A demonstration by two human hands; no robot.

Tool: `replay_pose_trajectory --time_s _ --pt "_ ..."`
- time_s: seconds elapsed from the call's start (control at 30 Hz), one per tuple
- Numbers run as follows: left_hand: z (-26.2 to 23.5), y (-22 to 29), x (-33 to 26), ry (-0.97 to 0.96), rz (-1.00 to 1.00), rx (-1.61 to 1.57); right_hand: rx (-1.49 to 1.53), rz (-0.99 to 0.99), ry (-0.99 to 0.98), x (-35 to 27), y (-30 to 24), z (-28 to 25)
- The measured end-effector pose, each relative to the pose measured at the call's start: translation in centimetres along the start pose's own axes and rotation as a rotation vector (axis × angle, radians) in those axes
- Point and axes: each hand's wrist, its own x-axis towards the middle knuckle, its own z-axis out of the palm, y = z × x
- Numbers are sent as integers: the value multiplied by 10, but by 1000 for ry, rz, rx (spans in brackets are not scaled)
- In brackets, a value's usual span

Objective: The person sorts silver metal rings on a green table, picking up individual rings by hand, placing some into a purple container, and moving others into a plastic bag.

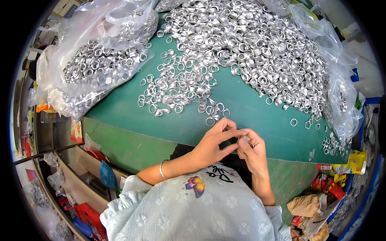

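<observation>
Close to the table's near edge, my two hands meet in front of my body. A small silver ring (250, 144) shows partly between the fingers of my right hand (253, 154), which is closed on it. From the left, my left hand (215, 142) brings its bent index finger and thumb to the same ring, one above the other. The fingertips hide most of the ring. Just beyond my left hand, loose silver rings (210, 121) lie on the green tabletop (173, 127). A silver bangle circles my left wrist.
A large heap of silver rings (257, 44) covers the table's far side. Clear plastic bags stand around it; the left bag (106, 60) holds more rings. Open drawers (80, 172) lie below at the left. Packets and a brown paper bag (307, 205) are at the lower right.
</observation>
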Motion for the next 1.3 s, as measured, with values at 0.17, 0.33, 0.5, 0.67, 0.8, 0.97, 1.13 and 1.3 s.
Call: replay_pose_trajectory --time_s 0.17,0.33,0.5,0.67,0.8,0.97,1.13,1.3 --pt "-19 -13 -4 161 14 608 206 -59 -49 3 -7 -17" --pt "-24 -20 -11 166 -61 699 -55 -129 99 14 -10 -16" --pt "-22 -28 -15 199 -74 604 -1131 -417 350 32 3 14" --pt "-18 -31 -7 225 -45 628 -1355 -514 349 43 14 22" --pt "-15 -29 -11 316 -221 -96 -1026 -506 264 37 12 10" --pt "-18 -19 -9 171 -501 -864 -429 -360 183 26 6 19" --pt "-19 -20 -11 71 -577 -1186 -257 -343 132 16 4 24" --pt "-20 -20 -12 38 -595 -1267 -363 -487 149 13 3 26"
